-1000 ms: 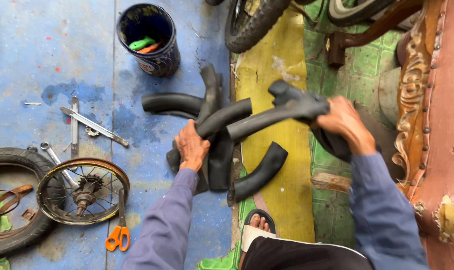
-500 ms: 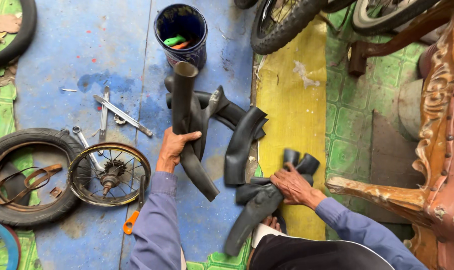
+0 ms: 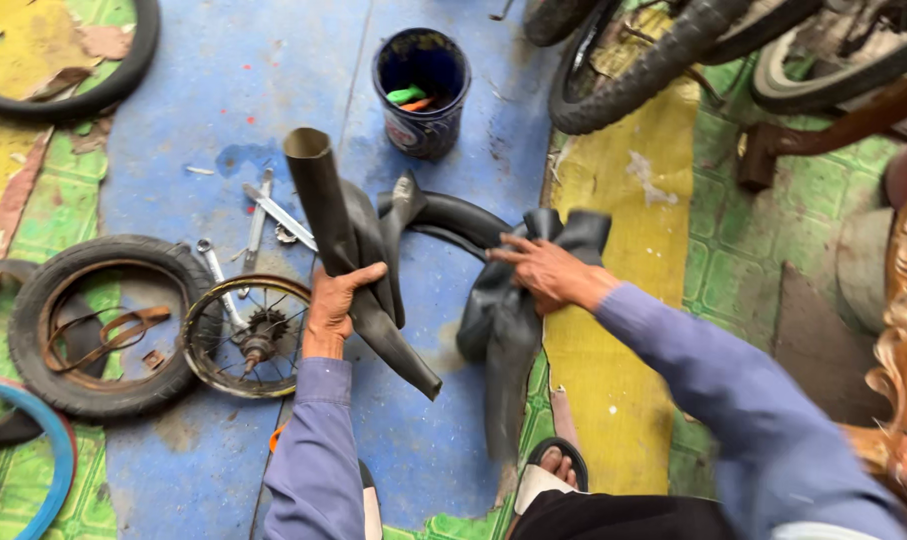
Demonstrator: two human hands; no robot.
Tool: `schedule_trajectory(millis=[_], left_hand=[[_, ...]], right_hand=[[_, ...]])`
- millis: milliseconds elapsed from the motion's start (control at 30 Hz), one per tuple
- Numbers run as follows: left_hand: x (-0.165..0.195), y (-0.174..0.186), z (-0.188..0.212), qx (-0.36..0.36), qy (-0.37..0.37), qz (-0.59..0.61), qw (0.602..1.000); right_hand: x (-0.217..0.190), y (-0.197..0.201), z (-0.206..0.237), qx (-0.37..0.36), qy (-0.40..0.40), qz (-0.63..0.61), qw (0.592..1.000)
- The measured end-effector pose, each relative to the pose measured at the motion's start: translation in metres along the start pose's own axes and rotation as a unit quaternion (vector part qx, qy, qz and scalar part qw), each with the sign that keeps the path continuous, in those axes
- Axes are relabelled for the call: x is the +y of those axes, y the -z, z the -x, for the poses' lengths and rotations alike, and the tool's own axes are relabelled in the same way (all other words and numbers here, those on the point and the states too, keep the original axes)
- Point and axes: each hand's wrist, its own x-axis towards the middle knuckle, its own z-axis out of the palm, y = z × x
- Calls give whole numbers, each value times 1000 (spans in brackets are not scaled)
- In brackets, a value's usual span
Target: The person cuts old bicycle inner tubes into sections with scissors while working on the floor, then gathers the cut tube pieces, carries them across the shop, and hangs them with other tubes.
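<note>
Blue floor (image 3: 223,90): one bucket (image 3: 421,92), one spoked rim (image 3: 248,335); left hand (image 3: 335,305) grip closed on tube strip (image 3: 348,250), right hand (image 3: 548,272) flat on rubber pile (image 3: 498,330).

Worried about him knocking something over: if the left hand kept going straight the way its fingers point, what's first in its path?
Beyond the black tube piece that the left hand grips, probably the dark bucket, though depth is unclear.

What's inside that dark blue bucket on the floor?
Inside the bucket, a green handle and an orange handle poke up. The bucket's wall hides their lower ends and whatever lies at the bottom.
</note>
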Motion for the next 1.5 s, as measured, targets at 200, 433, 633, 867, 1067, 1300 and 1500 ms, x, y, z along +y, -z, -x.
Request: schedule_trajectory(millis=[200, 433, 633, 867, 1067, 1300, 1500], left_hand=[[1, 3, 14, 3, 21, -28, 999], [1, 23, 7, 28, 0, 39, 999], [0, 65, 0, 61, 27, 269, 961], [-2, 94, 12, 61, -99, 282, 952], [-20, 46, 8, 98, 1, 207, 973], [-45, -20, 25, 45, -43, 184, 981], [-42, -73, 38, -69, -108, -82, 988]], right_hand=[[5, -8, -22, -108, -41, 26, 993], [42, -4, 13, -92, -176, -284, 938], [47, 8, -18, 120, -138, -440, 879], [40, -12, -82, 19, -440, -321, 838], [14, -34, -88, 136, -432, -199, 869], [-21, -5, -66, 129, -423, -426, 789], [-52, -4, -57, 271, -297, -571, 716]])
